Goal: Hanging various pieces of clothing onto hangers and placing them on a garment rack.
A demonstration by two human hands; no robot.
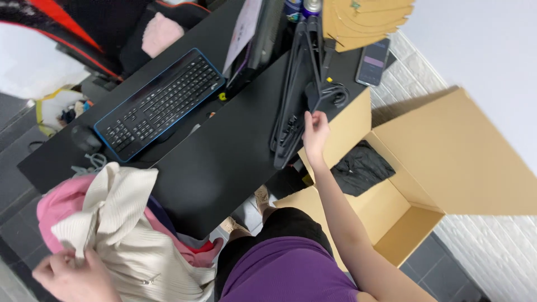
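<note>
Hands work on opposite sides of the scene here. The left hand (70, 274) sits at the near left, fingers closed on a fold of the cream ribbed garment (120, 223), which is heaped on top of a pink garment (59, 210) at the near edge of the black desk (224, 151). The cream garment's long axis runs from the left hand up and away toward the far right, so its bulk lies just beyond and right of that hand, touching it. The right hand (316, 131) is stretched out far across the scene, well apart from the garments, its fingers loosely spread and holding nothing; the fingertips are at or just beside the long black folded stand (293, 95) that lies on the desk, though I cannot tell whether they touch it. That stand's long axis runs near to far, and its near end lies left of the right hand. Just right of that hand an open cardboard box (447, 151) stands on the floor, with a black garment (361, 168) lying inside. Further left on the desk lies a black keyboard (159, 103) with a blue rim; a phone (373, 61) rests at the far right.
</note>
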